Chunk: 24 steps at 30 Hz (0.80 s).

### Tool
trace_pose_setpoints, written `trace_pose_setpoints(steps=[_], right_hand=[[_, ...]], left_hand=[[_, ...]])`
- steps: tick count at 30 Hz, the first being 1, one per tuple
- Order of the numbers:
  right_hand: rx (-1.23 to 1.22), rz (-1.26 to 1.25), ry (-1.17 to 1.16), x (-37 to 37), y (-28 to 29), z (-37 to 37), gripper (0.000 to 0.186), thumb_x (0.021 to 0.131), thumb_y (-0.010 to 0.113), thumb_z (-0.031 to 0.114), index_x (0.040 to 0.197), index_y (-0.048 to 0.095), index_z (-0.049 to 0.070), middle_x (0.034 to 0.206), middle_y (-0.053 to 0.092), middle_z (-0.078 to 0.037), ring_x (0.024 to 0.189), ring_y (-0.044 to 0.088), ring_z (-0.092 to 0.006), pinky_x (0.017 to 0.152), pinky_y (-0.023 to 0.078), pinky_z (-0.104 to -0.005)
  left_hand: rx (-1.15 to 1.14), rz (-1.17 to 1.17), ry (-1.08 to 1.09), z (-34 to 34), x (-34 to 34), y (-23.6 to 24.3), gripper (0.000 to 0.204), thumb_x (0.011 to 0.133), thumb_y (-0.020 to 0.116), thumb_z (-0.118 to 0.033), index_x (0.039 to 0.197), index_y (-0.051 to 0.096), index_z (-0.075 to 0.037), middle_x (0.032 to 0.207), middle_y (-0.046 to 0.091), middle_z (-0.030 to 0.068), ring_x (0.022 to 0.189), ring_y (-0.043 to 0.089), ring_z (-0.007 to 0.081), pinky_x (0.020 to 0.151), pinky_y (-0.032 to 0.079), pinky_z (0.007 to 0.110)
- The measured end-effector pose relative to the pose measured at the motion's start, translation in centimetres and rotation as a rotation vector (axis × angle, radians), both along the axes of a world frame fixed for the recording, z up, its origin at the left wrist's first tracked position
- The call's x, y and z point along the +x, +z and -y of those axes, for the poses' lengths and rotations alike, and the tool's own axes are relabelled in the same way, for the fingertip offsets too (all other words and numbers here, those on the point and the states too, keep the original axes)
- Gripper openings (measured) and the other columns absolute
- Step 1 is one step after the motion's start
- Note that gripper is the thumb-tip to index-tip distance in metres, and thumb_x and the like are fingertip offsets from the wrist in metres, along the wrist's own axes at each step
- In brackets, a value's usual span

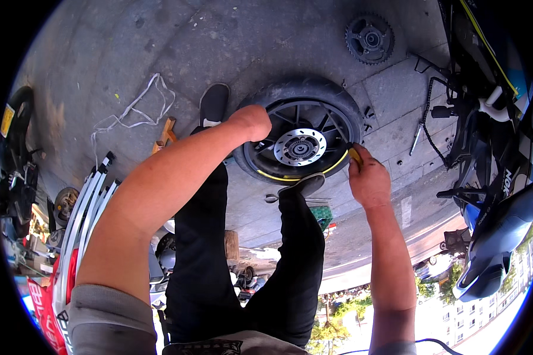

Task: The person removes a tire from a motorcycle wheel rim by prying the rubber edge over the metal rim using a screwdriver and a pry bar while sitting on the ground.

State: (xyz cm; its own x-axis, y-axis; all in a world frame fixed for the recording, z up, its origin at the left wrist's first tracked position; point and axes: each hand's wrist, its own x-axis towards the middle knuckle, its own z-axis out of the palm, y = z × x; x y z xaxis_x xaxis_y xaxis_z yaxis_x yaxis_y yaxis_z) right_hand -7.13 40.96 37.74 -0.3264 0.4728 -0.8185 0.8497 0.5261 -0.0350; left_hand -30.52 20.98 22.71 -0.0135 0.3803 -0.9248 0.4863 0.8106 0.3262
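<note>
A black motorcycle wheel point(299, 86) with tyre, black spokes, yellow rim stripe and silver slotted brake disc point(285, 139) lies flat on the ground. My left hand point(250, 123) is closed at the left side of the rim; what it grips is hidden. My right hand point(369, 177) is closed round a yellow-handled tool point(355, 155) that reaches onto the right side of the rim. My shoes are beside the wheel, the left point(214, 100) at upper left and the right point(305, 186) at the lower edge.
A sprocket point(370, 40) lies at top right, a chain point(427, 127) and motorbike point(494, 231) to the right. White straps point(133, 112), a wooden piece point(166, 131) and metal rails point(84, 204) are leftward. A green tray point(321, 218) and a wooden block point(231, 241) lie near my legs.
</note>
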Motion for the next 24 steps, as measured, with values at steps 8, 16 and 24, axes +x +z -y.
trace_pose_setpoints(steps=[8,16,24], right_hand=[[0.022,-0.074,-0.191,-1.7,-1.5,3.2,0.042,0.102,0.066,0.027,0.143,0.067,0.017,0.120,0.079,-0.019,0.110,0.075,-0.0420,0.096,0.059,-0.0503],[-0.011,0.001,-0.139,-4.2,-1.6,-1.4,0.039,0.100,0.068,0.029,0.137,0.073,0.016,0.119,0.079,-0.019,0.111,0.075,-0.0415,0.097,0.059,-0.0490],[-0.022,0.050,0.007,-6.3,-1.4,-3.3,0.033,0.100,0.068,0.029,0.129,0.076,0.018,0.116,0.080,-0.017,0.107,0.076,-0.0390,0.094,0.060,-0.0470]], left_hand=[[-0.033,-0.015,0.217,2.3,2.2,0.0,0.043,0.094,0.057,-0.011,0.133,0.069,0.002,0.126,0.074,0.0297,0.119,0.072,0.0440,0.101,0.057,0.048],[-0.363,0.215,0.546,-2.2,0.0,2.4,0.020,0.092,0.054,-0.005,0.088,0.071,0.005,0.072,0.064,0.0215,0.052,0.061,0.0341,0.044,0.040,0.052],[-0.523,0.455,0.226,-3.4,-8.4,-5.9,0.015,0.098,0.048,-0.009,0.095,0.063,-0.010,0.067,0.046,-0.0013,0.047,0.036,0.0087,0.039,0.025,0.027]])
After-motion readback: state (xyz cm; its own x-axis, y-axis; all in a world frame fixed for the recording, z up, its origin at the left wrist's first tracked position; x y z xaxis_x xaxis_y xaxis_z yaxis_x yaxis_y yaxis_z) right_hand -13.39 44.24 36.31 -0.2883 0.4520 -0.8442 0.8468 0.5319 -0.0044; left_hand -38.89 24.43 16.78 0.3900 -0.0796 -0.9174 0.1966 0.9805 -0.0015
